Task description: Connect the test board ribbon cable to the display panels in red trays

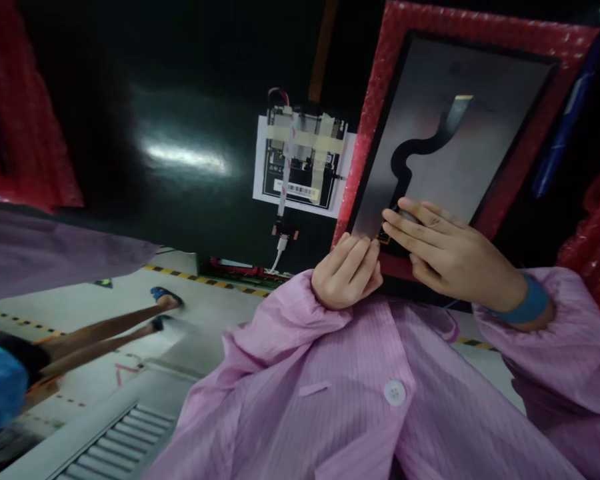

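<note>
A grey display panel (460, 133) with a black flex cable (420, 143) lies on red bubble wrap (370, 113) on a dark table (180, 107). My left hand (347, 272) is curled closed against the panel's near corner, gripping its edge. My right hand (445, 250) rests on the panel's near edge, fingers stretched together and pressing the lower end of the flex cable. Both arms wear pink striped sleeves, and a blue band (527, 303) circles my right wrist.
A circuit board (303, 163) taped onto white paper lies left of the panel, with a white cable (281, 243) plugged in. More red bubble wrap (25, 113) sits at far left. Another person's legs (105, 330) and blue shoe cross the floor lower left.
</note>
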Demonstrator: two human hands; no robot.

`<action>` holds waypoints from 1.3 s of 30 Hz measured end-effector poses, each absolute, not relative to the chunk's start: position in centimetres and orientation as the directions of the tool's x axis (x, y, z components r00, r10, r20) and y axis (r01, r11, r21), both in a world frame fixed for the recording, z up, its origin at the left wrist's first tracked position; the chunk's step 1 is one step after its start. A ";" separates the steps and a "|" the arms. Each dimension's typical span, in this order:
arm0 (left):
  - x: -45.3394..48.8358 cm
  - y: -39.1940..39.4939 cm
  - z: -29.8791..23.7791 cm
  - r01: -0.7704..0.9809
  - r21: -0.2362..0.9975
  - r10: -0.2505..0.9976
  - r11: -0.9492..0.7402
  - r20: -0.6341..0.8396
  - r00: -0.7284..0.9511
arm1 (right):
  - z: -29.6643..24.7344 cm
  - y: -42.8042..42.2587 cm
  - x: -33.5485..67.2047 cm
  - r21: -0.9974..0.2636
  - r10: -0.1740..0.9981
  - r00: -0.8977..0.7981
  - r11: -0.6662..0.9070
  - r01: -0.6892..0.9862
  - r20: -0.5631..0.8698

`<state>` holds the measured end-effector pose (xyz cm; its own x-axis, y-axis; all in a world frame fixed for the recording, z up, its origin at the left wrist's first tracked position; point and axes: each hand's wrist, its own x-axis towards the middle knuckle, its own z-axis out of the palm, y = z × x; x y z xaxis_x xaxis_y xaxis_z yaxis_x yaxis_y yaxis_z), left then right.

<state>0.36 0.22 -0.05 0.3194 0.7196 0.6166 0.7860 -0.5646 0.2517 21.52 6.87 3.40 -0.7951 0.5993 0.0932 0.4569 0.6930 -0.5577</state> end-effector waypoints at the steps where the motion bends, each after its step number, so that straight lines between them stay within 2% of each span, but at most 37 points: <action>1: 0.4 0.2 -0.1 0.788 0.250 0.721 -0.562 0.614 0.320 | 3.4 6.8 21.5 -0.549 0.596 -0.797 0.699 0.458 0.094; 9: 0.4 0.4 0.3 0.804 0.217 0.724 -0.554 0.603 0.336 | 3.1 6.8 21.5 -0.590 0.602 -0.790 0.682 0.431 0.119; 16: 0.3 0.5 0.4 0.806 0.197 0.718 -0.558 0.602 0.350 | 3.1 6.9 21.5 -0.474 0.550 -0.822 0.769 0.429 0.149; 26: 0.1 0.3 0.2 0.792 0.146 0.694 -0.593 0.591 0.410 | 2.9 6.7 21.5 -0.418 0.534 -0.827 0.801 0.428 0.175; 39: 1.2 0.0 0.1 0.848 0.108 0.735 -0.519 0.562 0.379 | 2.1 6.6 21.6 -0.435 0.539 -0.814 0.800 0.414 0.218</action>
